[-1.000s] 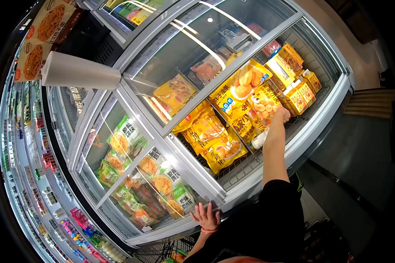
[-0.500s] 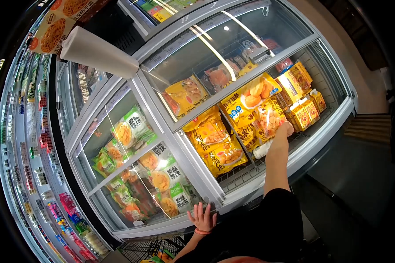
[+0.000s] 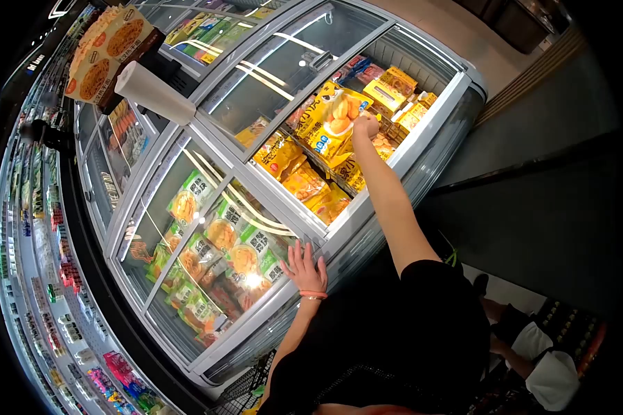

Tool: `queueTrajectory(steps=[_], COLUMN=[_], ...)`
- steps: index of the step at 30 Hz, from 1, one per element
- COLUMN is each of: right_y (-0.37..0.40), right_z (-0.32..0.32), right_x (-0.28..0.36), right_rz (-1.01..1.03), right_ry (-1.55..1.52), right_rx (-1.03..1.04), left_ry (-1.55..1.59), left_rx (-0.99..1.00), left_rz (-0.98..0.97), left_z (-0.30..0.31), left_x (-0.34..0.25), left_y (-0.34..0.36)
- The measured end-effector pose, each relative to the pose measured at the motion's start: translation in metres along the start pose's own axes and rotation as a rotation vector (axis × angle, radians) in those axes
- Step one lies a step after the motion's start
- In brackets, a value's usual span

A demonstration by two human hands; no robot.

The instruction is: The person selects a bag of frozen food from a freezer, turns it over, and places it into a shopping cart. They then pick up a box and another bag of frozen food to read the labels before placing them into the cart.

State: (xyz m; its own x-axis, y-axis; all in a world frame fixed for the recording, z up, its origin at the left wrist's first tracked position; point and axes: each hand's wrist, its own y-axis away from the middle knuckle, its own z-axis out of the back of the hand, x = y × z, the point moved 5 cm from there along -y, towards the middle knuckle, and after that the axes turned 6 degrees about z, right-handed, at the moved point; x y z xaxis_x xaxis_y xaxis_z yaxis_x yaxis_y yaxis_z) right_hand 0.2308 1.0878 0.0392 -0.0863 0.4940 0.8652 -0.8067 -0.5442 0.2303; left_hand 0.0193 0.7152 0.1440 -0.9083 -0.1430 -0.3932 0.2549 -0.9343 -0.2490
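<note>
My right hand [image 3: 367, 125] reaches into the open section of a chest freezer, its fingers closed on the edge of a yellow bag [image 3: 333, 117] with pictures of golden food. The bag is tilted up above other yellow bags [image 3: 304, 181]. My left hand [image 3: 306, 270], with a red band at the wrist, rests with spread fingers on the freezer's front frame [image 3: 339, 238]. Under the glass beside it lie green and white bags [image 3: 244, 257]. Yellow boxes [image 3: 392, 88] stand behind my right hand.
A shopping cart [image 3: 246, 387] stands below the freezer at the lower left. Stocked shelves [image 3: 69, 277] run along the left. A white roll [image 3: 156, 93] stands on the freezer's divider. Another person [image 3: 550, 377] is at the lower right.
The view has shifted, with the freezer now further left. My right hand has moved from the lower bags up to the large yellow bag, which is now raised. My left hand still lies on the frame.
</note>
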Motion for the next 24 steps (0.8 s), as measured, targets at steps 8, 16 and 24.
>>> queueTrajectory(steps=[8,16,24], right_y=[0.08,0.267,0.38], right_z=[0.102,0.194,0.151], right_x=[0.086,0.17,0.069], right_rz=[0.371,0.544,0.156], right_ry=[-0.431,-0.696,-0.438], right_rx=[0.645,1.383,1.875], left_ry=[0.085,0.494,0.578], left_rx=[-0.071,-0.387,-0.646], left_rz=[-0.033,0.171,0.553], left_z=[0.016,0.053,0.106], left_x=[-0.003,0.037,0.109], left_y=[0.005,0.028,0.095])
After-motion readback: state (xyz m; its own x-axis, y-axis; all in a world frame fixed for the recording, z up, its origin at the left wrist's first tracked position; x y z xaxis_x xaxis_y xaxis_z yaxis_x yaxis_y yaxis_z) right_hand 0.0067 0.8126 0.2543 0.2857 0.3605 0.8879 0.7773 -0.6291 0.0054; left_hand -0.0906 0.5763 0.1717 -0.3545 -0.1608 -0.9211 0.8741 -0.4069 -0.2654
